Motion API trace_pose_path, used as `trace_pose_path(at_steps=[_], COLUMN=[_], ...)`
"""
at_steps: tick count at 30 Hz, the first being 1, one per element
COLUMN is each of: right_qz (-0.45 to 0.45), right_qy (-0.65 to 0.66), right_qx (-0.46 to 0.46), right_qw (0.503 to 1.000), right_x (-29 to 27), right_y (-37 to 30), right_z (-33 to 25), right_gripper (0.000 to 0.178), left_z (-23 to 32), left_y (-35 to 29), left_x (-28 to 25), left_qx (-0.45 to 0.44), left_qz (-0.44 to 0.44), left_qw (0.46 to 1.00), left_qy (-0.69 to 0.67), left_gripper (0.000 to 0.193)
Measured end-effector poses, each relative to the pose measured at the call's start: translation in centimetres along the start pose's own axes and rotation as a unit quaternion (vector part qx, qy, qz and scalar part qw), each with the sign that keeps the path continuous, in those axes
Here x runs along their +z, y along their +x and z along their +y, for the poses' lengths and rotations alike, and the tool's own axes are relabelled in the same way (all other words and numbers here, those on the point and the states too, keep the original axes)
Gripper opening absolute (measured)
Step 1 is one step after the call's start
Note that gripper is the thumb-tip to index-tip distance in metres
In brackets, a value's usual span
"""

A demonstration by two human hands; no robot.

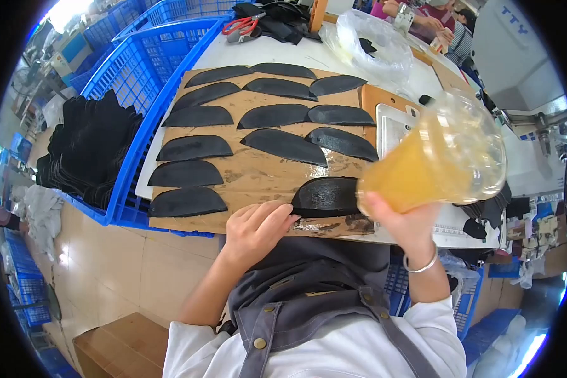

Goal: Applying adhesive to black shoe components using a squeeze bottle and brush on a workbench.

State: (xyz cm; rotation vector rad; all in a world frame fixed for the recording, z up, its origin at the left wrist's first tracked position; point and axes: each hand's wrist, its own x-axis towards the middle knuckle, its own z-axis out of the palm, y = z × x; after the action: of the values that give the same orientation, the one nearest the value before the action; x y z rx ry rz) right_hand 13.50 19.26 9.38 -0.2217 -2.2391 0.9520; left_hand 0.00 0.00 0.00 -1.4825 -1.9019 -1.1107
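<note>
A clear plastic bottle (pixel 416 167) with amber liquid, perhaps glue, lies tilted in my right hand (pixel 404 220), its narrow end toward the right side of a black half-moon piece (pixel 326 194). My fingers hide that end of the bottle. The piece's surface looks wet and shiny, and it lies near the front edge of a brown cardboard sheet (pixel 258 179). The closed fingers of my left hand (pixel 258 228) pinch its left corner. Several more black half-moon pieces (pixel 195 148) are laid out in rows beyond and to the left; some look glossy.
A blue plastic crate (pixel 123 189) on the left bears a stack of black cut pieces (pixel 88 148). Red-handled scissors (pixel 242 25) and black scraps lie at the back. A clear plastic bag (pixel 375 47) sits behind the sheet, and another person's hands (pixel 429 24) show far right.
</note>
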Motion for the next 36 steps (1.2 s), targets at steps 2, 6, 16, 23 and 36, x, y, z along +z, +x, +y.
trace_pose_path(at_steps=[2, 6, 16, 23, 36], right_qz=[0.05, 0.222, 0.307, 0.179, 0.083], right_qy=[-0.07, -0.124, 0.453, 0.595, 0.741], right_qx=[0.056, 0.027, 0.116, 0.144, 0.153], right_qw=[0.995, 0.967, 0.829, 0.77, 0.648], right_x=[-3.2, -6.6, -5.6, -4.1, -2.7], right_y=[-0.9, -2.4, -4.5, -5.5, -5.7], right_z=[1.3, 4.6, 6.2, 6.3, 5.7], right_gripper=[0.062, 0.051, 0.058, 0.065, 0.073], left_z=[0.5, 0.8, 5.6, 5.3, 4.6], left_y=[0.1, 0.3, 9.4, 10.9, 11.5], left_x=[0.1, -0.2, 1.0, 1.7, 2.2], left_qx=[-0.022, -0.185, -0.042, -0.054, 0.006], left_qz=[-0.015, -0.003, -0.211, -0.259, -0.237], left_qw=[1.0, 0.976, 0.976, 0.964, 0.971], left_qy=[0.004, -0.117, -0.034, -0.002, -0.017], left_gripper=[0.03, 0.035, 0.042, 0.036, 0.014])
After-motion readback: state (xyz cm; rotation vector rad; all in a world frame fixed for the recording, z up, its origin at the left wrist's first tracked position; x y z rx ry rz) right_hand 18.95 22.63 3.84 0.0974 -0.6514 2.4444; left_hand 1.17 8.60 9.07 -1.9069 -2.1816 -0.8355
